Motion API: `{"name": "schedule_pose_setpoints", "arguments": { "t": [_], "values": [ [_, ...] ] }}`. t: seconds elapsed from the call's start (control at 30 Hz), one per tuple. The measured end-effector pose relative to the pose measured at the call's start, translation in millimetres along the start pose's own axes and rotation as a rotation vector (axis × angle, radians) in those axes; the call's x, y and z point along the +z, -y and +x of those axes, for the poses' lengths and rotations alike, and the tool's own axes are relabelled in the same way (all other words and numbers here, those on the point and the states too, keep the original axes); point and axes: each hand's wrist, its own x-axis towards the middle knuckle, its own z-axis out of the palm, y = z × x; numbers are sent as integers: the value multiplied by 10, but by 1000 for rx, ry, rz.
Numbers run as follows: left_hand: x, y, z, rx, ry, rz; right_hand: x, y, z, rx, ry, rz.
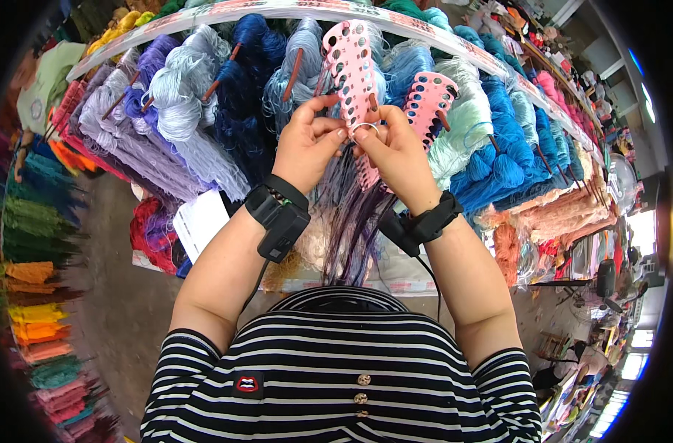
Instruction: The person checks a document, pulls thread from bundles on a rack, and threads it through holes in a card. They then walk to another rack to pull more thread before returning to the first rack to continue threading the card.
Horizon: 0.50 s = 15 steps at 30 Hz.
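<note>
White loop (364,126), prob. thread, is pinched betw. fingertips of L hand (311,144) and R hand (401,151), both nearly closed, in front of pink punched card (355,81), which is seen above and below them. Dark purple strands (342,225) hang below both hands, so stringing is judged partly done; holes above L hand look mostly unfilled, more prob. left. Second pink card (424,111), just beyond R hand, isn't held; its progress can't be told

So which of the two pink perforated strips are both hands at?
The left pink strip, reaching higher in view: left hand and right hand flank its lower part. The other pink strip lies beyond the right hand.
</note>
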Motion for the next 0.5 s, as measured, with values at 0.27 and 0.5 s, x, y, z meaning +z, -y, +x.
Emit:
{"name": "schedule_pose_setpoints", "arguments": {
  "t": [0.27,0.5],
  "values": [
    [-9,13,-3,6,20,5,22,-53,17,-1,-74,-44],
    [-63,-68,45,-21,85,95,7,65,-8,18,-117,-163]
  ]
}}
